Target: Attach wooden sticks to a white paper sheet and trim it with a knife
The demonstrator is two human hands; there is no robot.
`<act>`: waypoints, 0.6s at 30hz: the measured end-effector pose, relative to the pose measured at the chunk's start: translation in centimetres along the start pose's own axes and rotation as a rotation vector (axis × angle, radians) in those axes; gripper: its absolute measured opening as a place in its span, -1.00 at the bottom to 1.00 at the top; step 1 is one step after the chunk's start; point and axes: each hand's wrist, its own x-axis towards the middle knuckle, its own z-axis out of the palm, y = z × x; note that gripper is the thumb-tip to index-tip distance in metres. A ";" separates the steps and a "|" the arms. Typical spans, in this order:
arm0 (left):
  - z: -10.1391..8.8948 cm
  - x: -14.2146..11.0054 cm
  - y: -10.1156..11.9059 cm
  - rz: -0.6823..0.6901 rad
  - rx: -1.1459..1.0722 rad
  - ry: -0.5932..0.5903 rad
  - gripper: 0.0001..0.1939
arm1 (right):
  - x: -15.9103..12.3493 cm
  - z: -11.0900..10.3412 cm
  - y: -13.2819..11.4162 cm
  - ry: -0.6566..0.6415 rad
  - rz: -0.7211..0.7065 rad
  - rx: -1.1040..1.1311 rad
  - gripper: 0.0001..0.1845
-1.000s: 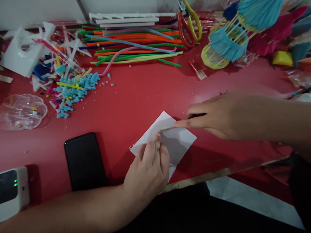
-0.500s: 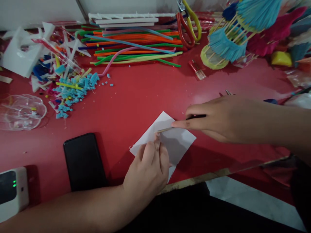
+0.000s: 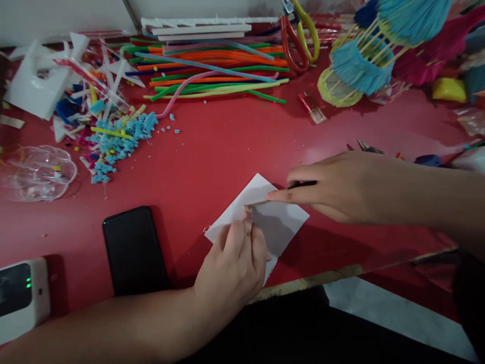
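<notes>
Just right of centre, a folded white sheet of paper (image 3: 278,225) lies at the table's front edge. My left hand (image 3: 233,260) rests on it with the fingers bunched together; whatever they pinch is hidden. In my right hand (image 3: 326,189) is a thin, flat-bladed craft knife (image 3: 259,203), its dark end partly showing between the fingers. The index finger stretches along the blade. The knife's tip meets the fingertips of my left hand, above the paper.
On the red table (image 3: 212,151) lie a black phone (image 3: 134,250), a white device (image 3: 36,293), a clear palette (image 3: 41,174), blue foam scraps (image 3: 121,144), pipe cleaners (image 3: 220,65), pliers-like cutters (image 3: 297,38), a small bottle (image 3: 312,107) and a blue fringed stick model (image 3: 359,68).
The whole view has shifted slightly, so things appear a little farther right. Both hands keep nearly the same pose over the paper, the knife tip still at the left fingertips.
</notes>
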 end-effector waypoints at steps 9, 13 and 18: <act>-0.1 0.1 0.0 -0.003 0.036 -0.020 -0.68 | 0.3 -1.2 -0.9 -0.029 0.004 -0.071 -0.41; -0.1 0.0 0.0 0.005 0.038 -0.064 -0.67 | 0.5 -1.6 -1.2 -0.025 0.012 -0.113 -0.48; -0.3 0.0 -0.1 0.013 0.027 -0.063 -0.69 | 0.6 -1.7 -1.2 -0.016 0.002 -0.099 -0.51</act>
